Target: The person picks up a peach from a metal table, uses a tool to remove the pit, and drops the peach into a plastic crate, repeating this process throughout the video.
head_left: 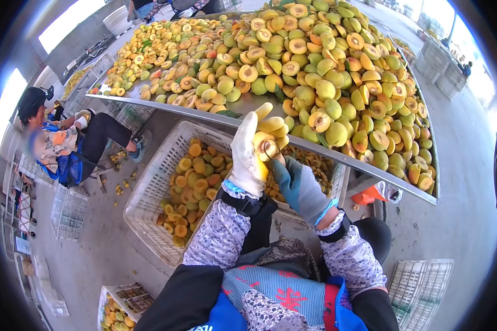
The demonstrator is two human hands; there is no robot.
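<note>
My left hand (246, 157), in a white and yellow glove, is closed around a cut apricot half (266, 147) with its cut face turned up. My right hand (300, 186), in a blue-grey glove, is pinched at the lower right side of that fruit. Something small and brown shows at its fingertips, too little to name. Both hands are just in front of the metal table (168, 110), above a white plastic crate (143, 207) holding apricot halves (196, 179). A large heap of halved apricots (315, 71) covers much of the table.
Another crate of fruit pieces (309, 168) is under the table edge. At the left sits a co-worker (61, 135) wearing gloves. A crate with fruit (119, 314) stands at lower left, a white crate (419, 292) at lower right. An orange bag (370, 194) hangs below the table.
</note>
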